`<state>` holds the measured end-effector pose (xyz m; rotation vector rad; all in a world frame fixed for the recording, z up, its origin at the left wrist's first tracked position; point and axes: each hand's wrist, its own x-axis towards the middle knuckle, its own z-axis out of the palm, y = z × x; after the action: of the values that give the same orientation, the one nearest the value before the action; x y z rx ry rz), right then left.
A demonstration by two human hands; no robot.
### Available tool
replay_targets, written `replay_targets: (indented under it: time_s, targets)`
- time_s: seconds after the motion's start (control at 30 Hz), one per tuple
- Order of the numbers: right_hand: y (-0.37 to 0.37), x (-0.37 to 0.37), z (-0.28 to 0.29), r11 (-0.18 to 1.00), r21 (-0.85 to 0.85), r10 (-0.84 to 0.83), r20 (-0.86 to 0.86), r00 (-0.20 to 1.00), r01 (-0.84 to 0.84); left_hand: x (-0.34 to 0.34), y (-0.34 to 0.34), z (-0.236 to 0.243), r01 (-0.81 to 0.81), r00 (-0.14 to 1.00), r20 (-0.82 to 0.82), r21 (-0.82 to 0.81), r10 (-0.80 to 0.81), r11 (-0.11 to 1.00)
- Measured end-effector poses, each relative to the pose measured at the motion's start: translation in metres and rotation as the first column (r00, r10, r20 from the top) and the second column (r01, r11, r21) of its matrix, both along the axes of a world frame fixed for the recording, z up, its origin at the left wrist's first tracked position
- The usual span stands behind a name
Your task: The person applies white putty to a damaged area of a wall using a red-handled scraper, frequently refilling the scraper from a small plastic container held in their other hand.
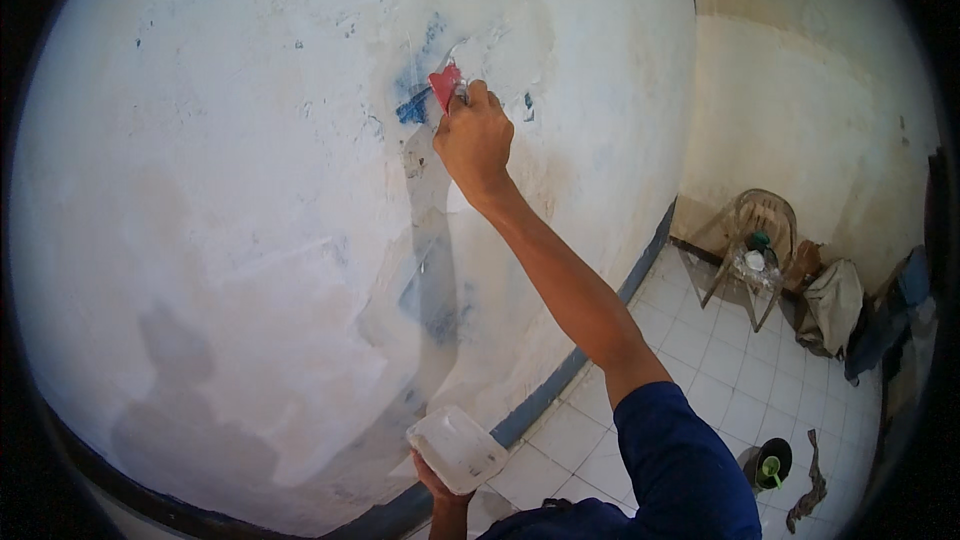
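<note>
My right hand [476, 143] is stretched up to the wall, its fingers closed round a red putty knife [444, 86]. The blade touches or nearly touches the wall beside a dark blue patch [412, 106]. Low in front of me, my left hand [437, 481] grips a white plastic tub [458, 448] from below and the side. Whitish smears show on the tub; how full it is I cannot tell. The white wall [250, 140] is patchy, with bluish spots and paler, smoother areas around the putty knife.
A dirty plastic chair [765, 225] with things on its seat stands in the far right corner, near a pale cloth or sack [832, 305]. On the tiled floor [690, 340] are a dark bucket [782, 452] holding something green and a crumpled rag [808, 490].
</note>
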<state>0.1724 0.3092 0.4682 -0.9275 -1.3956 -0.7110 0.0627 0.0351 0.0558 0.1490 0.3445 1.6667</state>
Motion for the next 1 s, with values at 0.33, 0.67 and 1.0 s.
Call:
replay_targets:
  time_s: [0.33, 0.67, 1.0]
  targets:
    - [-0.049, -0.046, -0.034, 0.991, 0.028, 0.127, 0.127, 0.984, -0.132, 0.002, -0.008, 0.004, 0.079, 0.991, -0.112, 0.013, -0.077, 0.997]
    - [0.012, 0.131, -0.017, 0.879, 0.179, 0.477, -0.326, 0.816, -0.442, -0.002, -0.005, -0.002, 0.050, 0.988, -0.152, 0.117, -0.032, 0.992]
    - [0.096, 0.142, 0.007, 0.991, 0.081, 0.120, -0.209, 0.971, -0.105, -0.012, -0.004, -0.004, -0.060, 0.982, -0.176, 0.045, 0.067, 0.997]
